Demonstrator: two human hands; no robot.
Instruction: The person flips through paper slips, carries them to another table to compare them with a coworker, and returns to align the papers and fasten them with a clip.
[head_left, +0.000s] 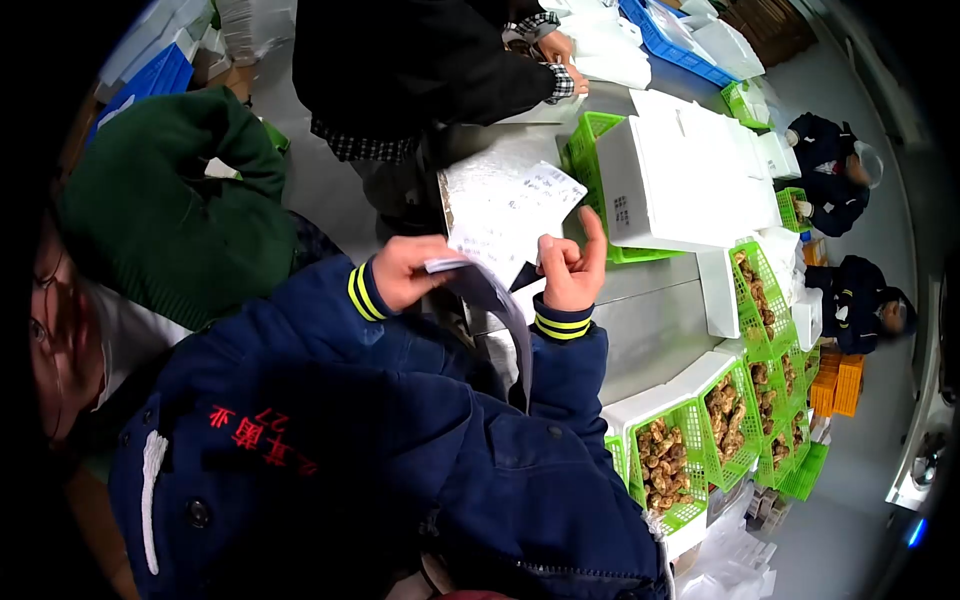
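My left hand (405, 272) is closed on a folded stack of paper sheets (497, 290), its edge pinched between thumb and fingers while the sheets curve down toward my lap. To the right of it, my right hand (573, 268) is raised with the index finger stretched out and the other fingers partly curled; I see nothing held in it. Beyond both hands, sheets with handwriting (545, 195) lie on a pale, worn surface (470, 185). A small dark object beside my right hand is too covered to name.
White foam boxes (670, 180) stand by a green basket (590, 140) on the metal table (650, 310). Green baskets of mushrooms (662, 465) line the right. A person in black (400, 70) works ahead; another in green (170, 200) is at left; several workers stand far right.
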